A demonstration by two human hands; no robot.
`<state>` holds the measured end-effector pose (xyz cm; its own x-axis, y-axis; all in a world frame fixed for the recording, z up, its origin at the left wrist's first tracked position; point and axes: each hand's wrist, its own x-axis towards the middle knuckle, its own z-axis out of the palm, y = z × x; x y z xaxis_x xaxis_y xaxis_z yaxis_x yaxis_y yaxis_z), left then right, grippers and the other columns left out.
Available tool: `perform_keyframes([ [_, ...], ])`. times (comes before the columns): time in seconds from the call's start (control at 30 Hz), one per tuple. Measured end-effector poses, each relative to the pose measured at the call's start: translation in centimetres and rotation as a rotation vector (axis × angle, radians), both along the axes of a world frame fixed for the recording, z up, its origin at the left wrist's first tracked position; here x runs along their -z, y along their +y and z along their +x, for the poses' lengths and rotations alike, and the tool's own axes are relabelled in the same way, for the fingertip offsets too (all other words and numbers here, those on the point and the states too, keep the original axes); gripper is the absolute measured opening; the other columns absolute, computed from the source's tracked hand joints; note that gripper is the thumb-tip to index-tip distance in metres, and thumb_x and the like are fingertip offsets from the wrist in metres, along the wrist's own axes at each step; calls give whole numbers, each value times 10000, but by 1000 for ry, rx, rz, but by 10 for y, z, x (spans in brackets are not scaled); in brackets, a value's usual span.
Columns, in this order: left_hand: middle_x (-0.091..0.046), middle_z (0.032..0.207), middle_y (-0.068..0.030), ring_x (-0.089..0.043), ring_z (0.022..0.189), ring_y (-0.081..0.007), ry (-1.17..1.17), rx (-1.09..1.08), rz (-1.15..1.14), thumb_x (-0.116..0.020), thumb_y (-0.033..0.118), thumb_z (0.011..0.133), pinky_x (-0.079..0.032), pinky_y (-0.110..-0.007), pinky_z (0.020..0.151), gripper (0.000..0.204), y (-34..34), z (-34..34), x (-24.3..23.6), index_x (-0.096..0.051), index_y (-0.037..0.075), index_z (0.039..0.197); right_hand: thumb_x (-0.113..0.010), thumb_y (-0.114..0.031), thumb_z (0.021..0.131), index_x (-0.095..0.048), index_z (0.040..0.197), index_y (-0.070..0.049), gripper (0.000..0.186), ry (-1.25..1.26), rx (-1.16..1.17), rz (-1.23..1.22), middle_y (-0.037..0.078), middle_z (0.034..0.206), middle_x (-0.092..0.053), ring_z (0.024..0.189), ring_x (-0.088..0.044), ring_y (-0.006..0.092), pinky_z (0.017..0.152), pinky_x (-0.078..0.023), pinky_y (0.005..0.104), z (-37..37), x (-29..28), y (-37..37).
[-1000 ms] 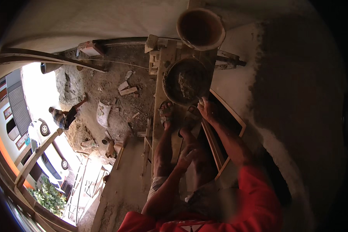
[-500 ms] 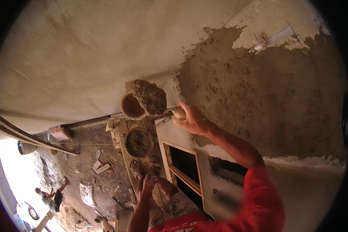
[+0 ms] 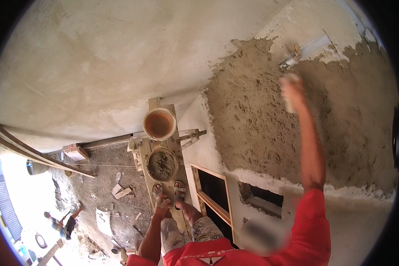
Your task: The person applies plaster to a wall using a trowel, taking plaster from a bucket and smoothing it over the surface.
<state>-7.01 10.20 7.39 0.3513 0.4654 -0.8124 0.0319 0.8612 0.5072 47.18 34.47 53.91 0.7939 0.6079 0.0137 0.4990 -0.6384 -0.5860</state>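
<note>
My right hand (image 3: pixel 293 92), smeared by motion, is up against the plastered wall at the upper right. It grips a trowel by its pale handle (image 3: pixel 290 80); the blade is hard to make out. Around it spreads rough wet mortar (image 3: pixel 257 111), ending in a ragged edge below a bare patch with a pale strip (image 3: pixel 314 48). My left hand (image 3: pixel 162 203) hangs low in front of my legs, fingers loosely apart and holding nothing. Beyond my sandalled feet stands a round tub of grey mortar (image 3: pixel 162 165), then an orange-brown bucket (image 3: pixel 159 124) with residue inside.
I stand on a narrow wooden plank scaffold (image 3: pixel 180 221). Beside it are a wood-framed opening (image 3: pixel 212 199) and a rectangular wall recess (image 3: pixel 261 199). Rubble-strewn ground (image 3: pixel 119 177) lies below at left, where another person (image 3: pixel 63 225) is near a vehicle. Curved poles (image 3: pixel 40 155) lean at left.
My right hand has swung up and right from above the bucket to the wall. The mortar lump on the trowel no longer shows. My left hand has shifted slightly left.
</note>
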Motion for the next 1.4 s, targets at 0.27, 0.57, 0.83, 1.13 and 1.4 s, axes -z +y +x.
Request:
perform_keyframes([
  [0.27, -602, 957, -78, -609, 787, -153, -12, -79, -87, -644, 108, 869, -512, -262, 639, 417, -6, -5, 1, -499, 2, 1245, -628, -213, 869, -560, 1143, -23, 340, 254, -234, -236, 79, 850, -602, 609, -570, 124, 458, -513, 266, -68, 38, -61],
  [0.57, -627, 1060, -3, -607, 889, -118, -196, -83, 74, -579, 243, 964, -499, -281, 775, 320, -106, 44, 55, -562, 99, 1249, -638, -231, 831, -614, 1042, -52, 278, 147, -975, -579, 234, 867, -688, 816, -665, 434, 751, -549, 498, -221, 402, -186],
  [0.83, -611, 959, -43, -578, 760, -102, -97, -233, -422, -576, 179, 948, -494, -252, 689, 363, -147, 37, 62, -515, 18, 1268, -561, -155, 854, -609, 896, -18, 151, -50, -1039, -824, 235, 758, -653, 745, -664, 412, 683, -554, 505, -269, 631, -207],
  [1.13, -614, 1103, -79, -599, 992, -150, -87, -312, -503, -516, 173, 973, -465, -290, 917, 415, -177, 33, 82, -449, -28, 1330, -583, -242, 883, -565, 1203, -86, 356, 291, -1006, -809, 291, 1001, -649, 970, -624, 455, 799, -519, 496, -312, 750, -199],
  [1.4, -598, 1174, -107, -593, 1077, -182, -148, -374, -505, -516, 192, 990, -467, -343, 957, 449, -171, 29, 81, -402, -3, 1377, -641, -210, 882, -598, 1100, 20, 320, 484, -737, -500, 224, 912, -663, 870, -672, 368, 718, -527, 424, -357, 801, -218],
])
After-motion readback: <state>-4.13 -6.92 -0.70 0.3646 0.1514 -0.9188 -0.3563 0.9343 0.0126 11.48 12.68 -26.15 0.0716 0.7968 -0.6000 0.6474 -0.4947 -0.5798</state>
